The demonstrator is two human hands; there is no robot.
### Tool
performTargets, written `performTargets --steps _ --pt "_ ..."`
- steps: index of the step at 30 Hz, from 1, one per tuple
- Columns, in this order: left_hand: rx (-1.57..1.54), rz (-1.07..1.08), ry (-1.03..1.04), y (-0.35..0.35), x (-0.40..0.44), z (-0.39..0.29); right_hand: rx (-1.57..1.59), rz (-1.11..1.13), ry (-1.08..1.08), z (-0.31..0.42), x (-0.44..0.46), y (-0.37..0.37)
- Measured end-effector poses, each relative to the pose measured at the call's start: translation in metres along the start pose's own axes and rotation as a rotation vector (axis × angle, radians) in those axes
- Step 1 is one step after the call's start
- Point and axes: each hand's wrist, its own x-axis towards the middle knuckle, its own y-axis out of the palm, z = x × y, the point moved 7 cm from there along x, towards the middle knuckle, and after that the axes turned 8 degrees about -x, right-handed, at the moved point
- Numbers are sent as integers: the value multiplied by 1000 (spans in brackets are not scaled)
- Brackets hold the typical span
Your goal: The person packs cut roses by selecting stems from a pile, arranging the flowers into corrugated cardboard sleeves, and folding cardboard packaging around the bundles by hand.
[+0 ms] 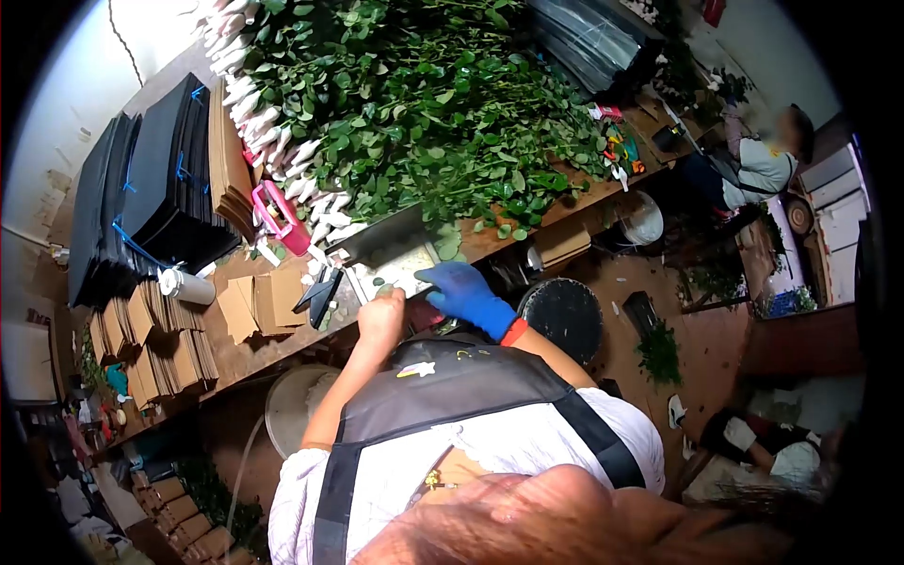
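Note:
At the table's front edge, my bare left hand (380,322) is closed, fingers curled in by the corner of a shallow metal tray (363,247) with a raised back wall. Anything inside those fingers is hidden from me. To its right, my right hand (466,297) wears a blue glove with a red cuff. Its fingers reach toward the tray's right side and look apart, with nothing visible between them. Pale scraps and bits of leaf lie in the tray. A black stapler-like tool (320,294) is left of the tray.
Leafy green stems (424,122) with white-wrapped ends cover the table behind the tray. A pink tape dispenser (279,218), cardboard pieces (264,303), a white cup (186,286) and black sheet stacks (165,169) are leftward. A black-topped drum (561,320) stands right; co-workers (763,169) are beyond.

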Motion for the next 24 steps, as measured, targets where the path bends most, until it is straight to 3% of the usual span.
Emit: performTargets --steps 5,8,9,12,14,15,19,22,23,24 --pt "-135 -17 129 -14 -2 -3 46 294 219 -3 4 4" --pt "-188 -24 148 -18 0 -4 486 608 267 -9 17 -5" --pt "-216 -49 160 -19 0 -4 506 464 124 -17 33 -14" --pt "-260 40 95 -21 4 -2 721 138 347 -72 80 -22" --pt "-247 29 76 -27 6 -5 460 117 355 -104 109 -23" --pt "-243 37 33 -24 7 -2 529 80 268 -111 120 -16" --pt "-240 60 -157 -27 11 2 927 419 396 -124 131 1" --pt "-249 96 -268 -26 8 -2 918 392 486 -135 116 19" --pt "-267 108 -306 -25 8 -1 1042 362 516 -129 106 19" --pt "-281 115 -339 -24 10 2 944 231 305 -132 99 25"
